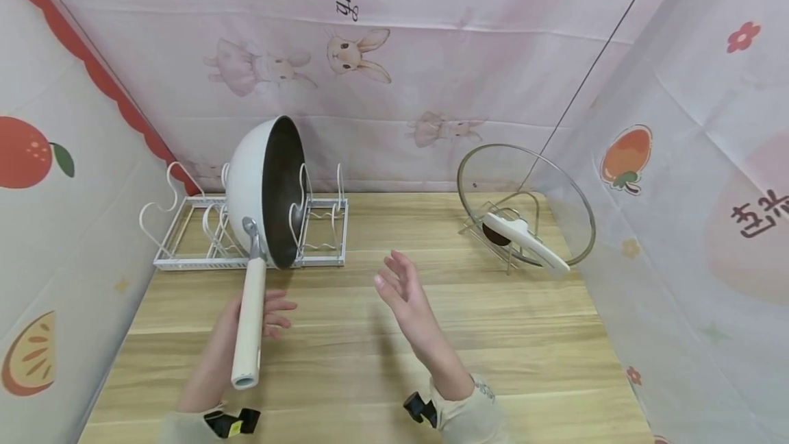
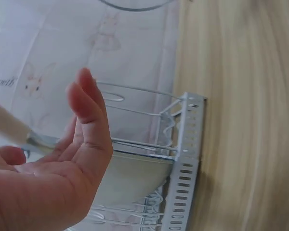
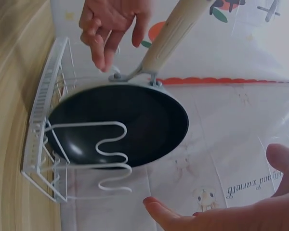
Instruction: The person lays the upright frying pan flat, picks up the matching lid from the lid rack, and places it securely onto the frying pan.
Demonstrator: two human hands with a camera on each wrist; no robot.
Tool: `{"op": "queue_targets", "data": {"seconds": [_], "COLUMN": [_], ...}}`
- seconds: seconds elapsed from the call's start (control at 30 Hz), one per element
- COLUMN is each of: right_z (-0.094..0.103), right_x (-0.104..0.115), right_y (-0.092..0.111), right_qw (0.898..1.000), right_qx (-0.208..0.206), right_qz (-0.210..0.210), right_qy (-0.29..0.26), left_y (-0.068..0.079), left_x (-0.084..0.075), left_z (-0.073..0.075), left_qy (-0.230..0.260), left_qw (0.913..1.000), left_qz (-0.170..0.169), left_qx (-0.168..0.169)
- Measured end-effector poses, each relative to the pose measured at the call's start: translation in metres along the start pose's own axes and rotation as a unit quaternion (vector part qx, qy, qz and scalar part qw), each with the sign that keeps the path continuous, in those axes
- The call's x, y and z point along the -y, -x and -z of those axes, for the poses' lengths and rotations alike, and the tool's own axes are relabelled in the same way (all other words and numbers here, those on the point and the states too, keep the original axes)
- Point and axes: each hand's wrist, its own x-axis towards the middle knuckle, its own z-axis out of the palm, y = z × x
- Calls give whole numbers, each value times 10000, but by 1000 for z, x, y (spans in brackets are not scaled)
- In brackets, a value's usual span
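A white frying pan [image 1: 246, 177] with a dark inside stands on its edge between the wire dividers of a white rack [image 1: 314, 262]. Its cream handle [image 1: 249, 327] points toward me. Behind and below that handle is my left hand [image 1: 276, 307], partly hidden by it in the head view; the fingers are spread and loosely bent, not wrapped round it. In the right wrist view the left hand [image 3: 115, 19] appears beside the handle. My right hand [image 1: 407, 300] hovers over the middle of the table, fingers loosely extended and holding nothing.
On the right a glass lid [image 1: 582, 204] with a white handle [image 1: 527, 240] leans in a small wire stand [image 1: 509, 262]. The wooden table [image 1: 345, 375] is enclosed by printed cloth walls at the back, left and right. The rack sits at the back left.
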Motion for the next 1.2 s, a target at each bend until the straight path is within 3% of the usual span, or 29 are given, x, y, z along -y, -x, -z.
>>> {"op": "queue_targets", "data": {"seconds": [0.1, 0.23, 0.4, 0.53, 0.67, 0.83, 1.2], "right_z": [-9, -22, -40, -57, -76, -100, -134], "right_x": [0, 1, 1, 0, -2, -3, 3], "right_y": [1, 2, 1, -1, 0, 1, 1], "right_qw": [9998, 9987, 9927, 9811, 9680, 9508, 9101], "right_qx": [78, 244, 692, 951, 976, 991, 1289], "right_qz": [-66, -270, -562, -819, -1131, -1390, -2072], "right_qy": [-148, -353, -813, -1471, -2017, -2585, -3350], "left_y": [5, 4, 0, -5, -9, -11, -10], "left_x": [-18, -30, -39, -43, -49, -57, -63], "left_z": [-48, -68, -70, -71, -73, -74, -65], "left_qy": [-588, 172, 1561, 2116, 2200, 2004, 1806], "left_qw": [9949, 9978, 9877, 9771, 9753, 9795, 9825], "left_qz": [-303, -392, -44, 92, 126, 178, 447], "left_qx": [-767, -504, -97, 176, 166, 54, 39]}}
